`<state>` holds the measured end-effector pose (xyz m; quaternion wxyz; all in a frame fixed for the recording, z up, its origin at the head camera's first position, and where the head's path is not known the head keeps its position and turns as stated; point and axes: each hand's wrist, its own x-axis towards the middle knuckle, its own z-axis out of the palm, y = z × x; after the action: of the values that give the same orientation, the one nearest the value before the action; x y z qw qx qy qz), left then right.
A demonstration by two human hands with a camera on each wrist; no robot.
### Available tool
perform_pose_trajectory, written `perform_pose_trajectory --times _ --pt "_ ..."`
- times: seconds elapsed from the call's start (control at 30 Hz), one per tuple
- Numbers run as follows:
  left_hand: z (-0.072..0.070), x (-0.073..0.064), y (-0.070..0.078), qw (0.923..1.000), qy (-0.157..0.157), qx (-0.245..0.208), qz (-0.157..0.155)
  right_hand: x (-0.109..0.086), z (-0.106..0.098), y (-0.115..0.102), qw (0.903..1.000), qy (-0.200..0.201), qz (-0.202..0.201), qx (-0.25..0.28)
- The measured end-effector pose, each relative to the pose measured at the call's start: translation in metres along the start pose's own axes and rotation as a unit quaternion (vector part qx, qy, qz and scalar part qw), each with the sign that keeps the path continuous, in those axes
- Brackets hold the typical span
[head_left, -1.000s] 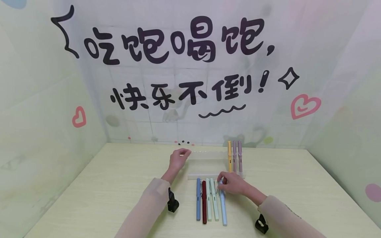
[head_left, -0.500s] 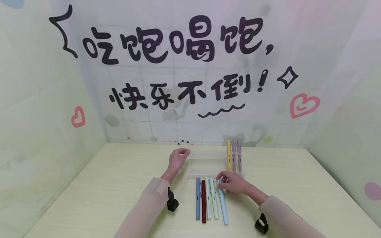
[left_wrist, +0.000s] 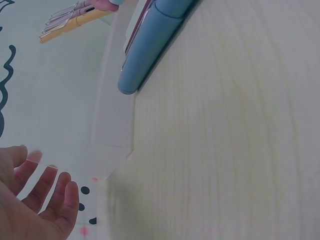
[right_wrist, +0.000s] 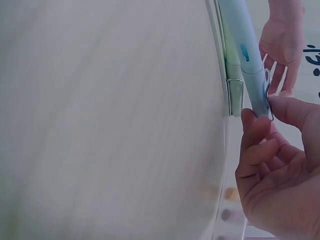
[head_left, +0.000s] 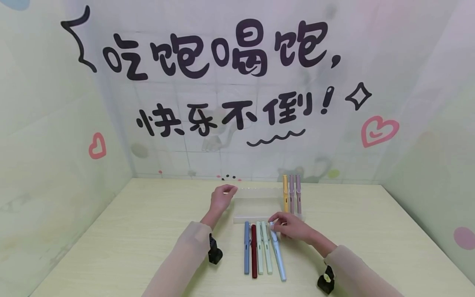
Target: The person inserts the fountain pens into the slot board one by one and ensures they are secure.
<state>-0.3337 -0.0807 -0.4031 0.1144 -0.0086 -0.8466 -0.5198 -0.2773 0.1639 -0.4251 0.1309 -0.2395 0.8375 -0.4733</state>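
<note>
A clear pen rack (head_left: 256, 219) stands at the back of the table. At its upper left corner my left hand (head_left: 221, 199) pinches the see-through edge between thumb and fingers (left_wrist: 48, 175). My right hand (head_left: 291, 227) pinches the cap end of a light blue pen (head_left: 278, 255), thumb (right_wrist: 287, 110) on the clip side. That pen slants, its lower end toward the front. Left of it lie a blue pen (head_left: 246, 247), a dark red pen (head_left: 254, 251) and two pale green pens (head_left: 259, 247), side by side.
On the rack's right end, a yellow pen (head_left: 285, 194) and two purple pens (head_left: 292, 194) lean upright. A printed cloth wall (head_left: 208, 165) rises behind the table (head_left: 167, 214), with side walls left and right. Black cameras (head_left: 215, 251) sit on both wrists.
My right hand has lifted the cap end of the light blue pen slightly and moved a little toward the rack, so the pen slants more. My left hand has stayed at the rack's corner.
</note>
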Motion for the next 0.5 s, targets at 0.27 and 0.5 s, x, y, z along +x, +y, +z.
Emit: perform_pose_trajectory --times 0.27,0.5 --pt "0.001 0.000 0.000 1.0000 0.001 -0.004 -0.004 -0.004 0.001 -0.015 0.9997 0.020 -0.004 0.014" --pt "0.000 0.000 0.000 1.0000 0.003 -0.002 0.001 -0.012 -0.002 -0.039 0.9992 0.024 -0.010 0.031"
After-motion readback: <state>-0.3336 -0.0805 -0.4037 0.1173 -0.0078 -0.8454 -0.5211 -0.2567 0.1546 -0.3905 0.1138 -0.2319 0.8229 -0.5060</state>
